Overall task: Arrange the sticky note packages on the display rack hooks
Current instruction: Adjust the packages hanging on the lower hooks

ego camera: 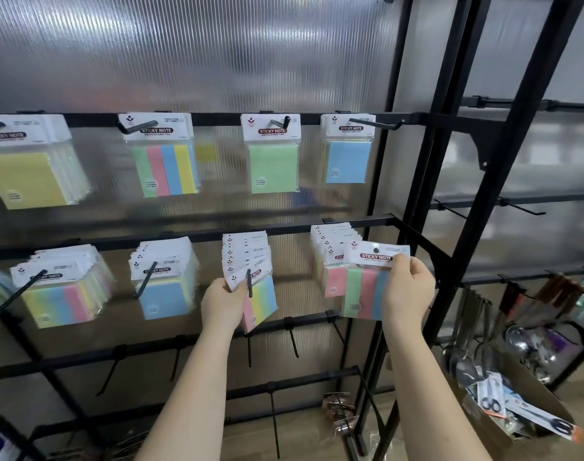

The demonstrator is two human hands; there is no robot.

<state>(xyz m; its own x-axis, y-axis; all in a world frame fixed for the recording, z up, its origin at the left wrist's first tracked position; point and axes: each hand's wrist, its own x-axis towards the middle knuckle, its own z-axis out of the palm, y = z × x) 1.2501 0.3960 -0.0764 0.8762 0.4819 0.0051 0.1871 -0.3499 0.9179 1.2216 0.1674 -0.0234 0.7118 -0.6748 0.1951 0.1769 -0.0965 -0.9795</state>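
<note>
Off to the right, metal ladles (463, 361) and spoons hang from hooks on a neighbouring black rack (503, 201). Below them sits a cardboard box (546, 414) holding carded scissors (530, 417). Ribbed translucent panels (190, 51) back everything, over a wooden floor (303, 437).

Sticky note packages hang in two rows on the black metal display rack (217, 118).
Ladles (463, 364) hang right of it, above a cardboard box (533, 424).
</note>
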